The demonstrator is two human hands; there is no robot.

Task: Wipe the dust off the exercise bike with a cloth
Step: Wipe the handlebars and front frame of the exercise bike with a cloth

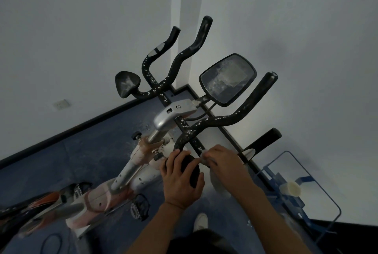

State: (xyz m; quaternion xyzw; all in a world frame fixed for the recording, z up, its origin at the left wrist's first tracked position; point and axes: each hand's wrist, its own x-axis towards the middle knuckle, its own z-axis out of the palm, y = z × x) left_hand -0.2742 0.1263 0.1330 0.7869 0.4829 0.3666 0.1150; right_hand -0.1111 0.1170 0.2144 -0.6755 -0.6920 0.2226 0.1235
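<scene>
Head camera, looking down on a dusty exercise bike (pixel 163 126) in a room corner, on blue floor. No brand or writing can be read; its oval console screen (pixel 228 79) is filmed with dust, and white specks dot the black handlebars (pixel 214 120). Left hand (pixel 181 180) curls around a black elbow pad (pixel 191 169) at the near end. Right hand (pixel 222 160) pinches a pale cloth (pixel 219 182) against the crossbar just beside it; the cloth hangs below.

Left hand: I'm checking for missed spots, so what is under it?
The left hand grips a black elbow pad on the handlebar. The palm covers much of the pad, so any dust there is hidden.
</scene>
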